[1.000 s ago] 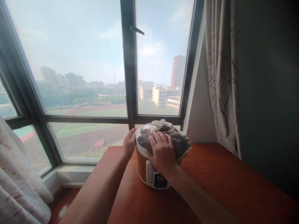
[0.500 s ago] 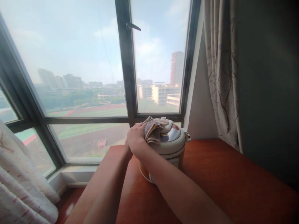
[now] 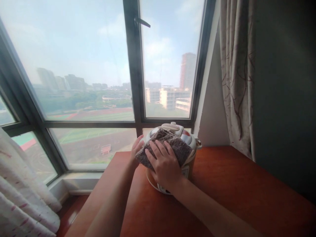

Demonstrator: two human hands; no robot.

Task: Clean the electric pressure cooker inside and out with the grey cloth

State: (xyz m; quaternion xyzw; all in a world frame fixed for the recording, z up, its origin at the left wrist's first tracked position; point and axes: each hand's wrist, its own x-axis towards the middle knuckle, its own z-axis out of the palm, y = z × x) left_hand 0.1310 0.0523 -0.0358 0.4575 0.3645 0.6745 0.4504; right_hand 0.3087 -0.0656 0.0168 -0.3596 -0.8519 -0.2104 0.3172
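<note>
A rice cooker (image 3: 149,179) with a cream lid and a tan body stands on the wooden table. A grey-brown cloth (image 3: 184,149) drapes over the front of its lid, partly covering the shiny panel. My right hand (image 3: 165,164) lies on the cloth, its fingers spread and pressing it against the lid; the thumb is hard to make out. At the cooker's left side is my left hand (image 3: 135,152), fingers stretched out along the lid's edge. The cloth's left corner hangs close to it and hides part of the contact.
The reddish-brown table (image 3: 222,184) reaches to the window frame (image 3: 98,124) behind the cooker. Patterned curtains hang at the right (image 3: 237,82) and at the lower left (image 3: 22,194). A gap with a low sill (image 3: 79,182) lies left of the table.
My right hand has moved from the lid's left edge to the front, over the cloth. The bunched cloth is now spread wider across the lid. My left hand stays at the left side.
</note>
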